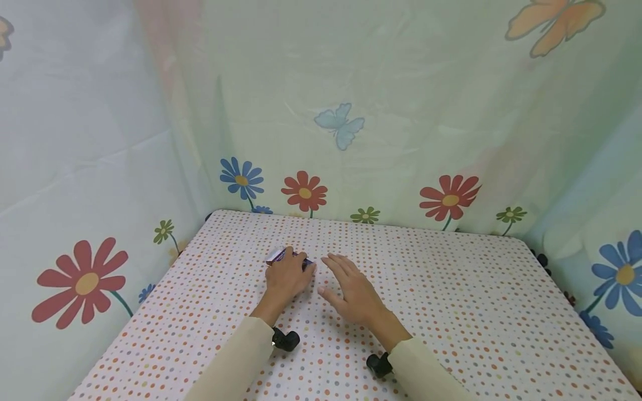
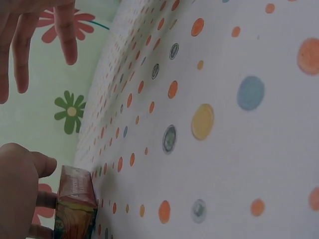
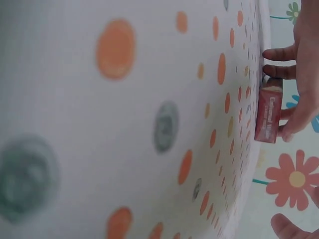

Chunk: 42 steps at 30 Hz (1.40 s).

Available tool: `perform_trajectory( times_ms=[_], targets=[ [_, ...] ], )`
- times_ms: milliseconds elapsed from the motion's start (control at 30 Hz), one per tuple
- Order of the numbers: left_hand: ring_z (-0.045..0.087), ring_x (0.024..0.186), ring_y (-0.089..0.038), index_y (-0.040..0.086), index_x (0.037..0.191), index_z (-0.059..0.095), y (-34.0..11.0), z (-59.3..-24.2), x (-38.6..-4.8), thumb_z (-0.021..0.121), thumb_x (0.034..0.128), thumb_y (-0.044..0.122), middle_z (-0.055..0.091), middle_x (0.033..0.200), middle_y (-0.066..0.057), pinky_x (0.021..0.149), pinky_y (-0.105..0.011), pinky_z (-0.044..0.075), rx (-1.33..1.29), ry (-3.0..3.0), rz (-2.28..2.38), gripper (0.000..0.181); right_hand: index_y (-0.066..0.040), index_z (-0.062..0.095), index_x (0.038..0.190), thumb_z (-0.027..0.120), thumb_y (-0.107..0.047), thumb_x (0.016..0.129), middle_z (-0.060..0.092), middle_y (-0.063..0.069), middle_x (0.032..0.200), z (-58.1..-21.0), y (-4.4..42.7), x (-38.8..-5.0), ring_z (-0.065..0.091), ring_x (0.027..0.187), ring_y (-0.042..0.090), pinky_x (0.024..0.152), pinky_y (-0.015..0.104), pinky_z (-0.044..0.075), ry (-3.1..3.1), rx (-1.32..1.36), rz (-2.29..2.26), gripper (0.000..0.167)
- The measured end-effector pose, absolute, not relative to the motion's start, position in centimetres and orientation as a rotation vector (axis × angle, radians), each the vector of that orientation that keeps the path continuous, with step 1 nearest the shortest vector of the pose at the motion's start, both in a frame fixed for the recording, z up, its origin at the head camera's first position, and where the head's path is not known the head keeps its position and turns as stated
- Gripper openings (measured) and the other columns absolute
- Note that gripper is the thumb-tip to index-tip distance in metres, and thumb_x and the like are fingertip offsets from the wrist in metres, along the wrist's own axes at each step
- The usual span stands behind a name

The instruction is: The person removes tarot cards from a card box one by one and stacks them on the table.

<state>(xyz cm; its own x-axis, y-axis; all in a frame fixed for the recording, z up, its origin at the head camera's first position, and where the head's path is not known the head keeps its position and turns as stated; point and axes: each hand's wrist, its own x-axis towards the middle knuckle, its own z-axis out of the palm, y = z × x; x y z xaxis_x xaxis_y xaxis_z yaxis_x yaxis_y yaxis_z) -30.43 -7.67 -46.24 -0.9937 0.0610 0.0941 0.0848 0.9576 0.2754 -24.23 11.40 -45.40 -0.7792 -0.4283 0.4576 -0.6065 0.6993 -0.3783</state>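
Note:
A small printed carton lies on the dotted tabletop, mostly covered by my left hand, whose bent fingers hold it from above. Its red side with pale lettering faces the right wrist view, where the carton sits beneath the left hand's fingers. In the left wrist view, one end of the carton shows red and yellowish next to the thumb. To the right, apart from the carton, my right hand hovers with fingers extended, holding nothing.
A white cloth with coloured dots covers the table. Curtains printed with flowers and butterflies surround it at the back and both sides. Each wrist wears a small black camera, such as the left camera.

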Motion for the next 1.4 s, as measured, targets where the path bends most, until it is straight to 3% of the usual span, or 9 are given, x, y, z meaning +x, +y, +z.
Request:
perform_trajectory(
  times_ms=[267, 500, 700, 967, 1267, 1400],
  targets=[
    [0.049, 0.124, -0.057, 0.026, 0.142, 0.058, -7.8, -46.4, -29.7, 0.052, 0.0932, 0.068, 0.043, 0.155, -0.010, 0.088, -0.067, 0.048, -0.108, -2.988, -0.519, 0.065, -0.015, 0.040, 0.155, 0.059, -0.038, 0.100, 0.041, 0.008, 0.159, -45.2, 11.8, -23.9, 0.035, 0.147, 0.031, 0.114, 0.056, 0.035, -2.582, 0.796, 0.825, 0.063],
    [0.042, 0.129, -0.064, 0.023, 0.135, 0.064, -7.7, -46.7, -29.4, 0.057, 0.0950, 0.060, 0.046, 0.153, -0.009, 0.090, -0.072, 0.045, -0.137, -2.953, -0.517, 0.055, -0.013, 0.034, 0.158, 0.057, -0.041, 0.101, 0.040, 0.011, 0.158, -45.0, 11.6, -23.5, 0.036, 0.147, 0.028, 0.114, 0.053, 0.036, -2.624, 0.777, 0.852, 0.067],
    [0.052, 0.122, -0.052, 0.024, 0.113, 0.071, -7.6, -46.9, -29.3, 0.068, 0.0921, 0.044, 0.054, 0.147, -0.001, 0.081, -0.064, 0.051, -0.177, -2.902, -0.591, 0.029, -0.013, 0.033, 0.159, 0.057, -0.040, 0.101, 0.039, 0.011, 0.160, -44.8, 11.5, -23.2, 0.035, 0.148, 0.028, 0.114, 0.054, 0.036, -2.638, 0.744, 0.872, 0.068],
    [0.056, 0.121, -0.040, 0.022, 0.134, 0.067, -8.0, -47.0, -28.9, 0.075, 0.0845, 0.040, 0.055, 0.148, -0.003, 0.086, -0.060, 0.052, -0.217, -2.867, -0.630, 0.054, -0.015, 0.032, 0.159, 0.054, -0.045, 0.101, 0.039, 0.012, 0.160, -45.0, 11.3, -23.1, 0.036, 0.147, 0.028, 0.115, 0.053, 0.035, -2.655, 0.733, 0.897, 0.069],
    [0.057, 0.122, -0.037, 0.005, 0.135, 0.063, -8.7, -46.9, -28.8, 0.078, 0.0787, 0.038, 0.054, 0.146, -0.016, 0.096, -0.052, 0.050, -0.259, -2.857, -0.705, 0.066, -0.010, 0.030, 0.159, 0.056, -0.042, 0.101, 0.037, 0.007, 0.161, -45.0, 11.3, -23.0, 0.036, 0.148, 0.026, 0.117, 0.050, 0.034, -2.681, 0.693, 0.938, 0.072],
    [0.063, 0.107, -0.030, 0.000, 0.132, 0.062, -9.1, -46.9, -28.9, 0.082, 0.0761, 0.034, 0.064, 0.127, -0.016, 0.093, -0.047, 0.051, -0.291, -2.850, -0.809, 0.068, -0.010, 0.030, 0.159, 0.056, -0.042, 0.101, 0.037, 0.008, 0.161, -44.9, 11.4, -23.0, 0.036, 0.147, 0.028, 0.116, 0.050, 0.035, -2.672, 0.703, 0.929, 0.071]
  ],
)
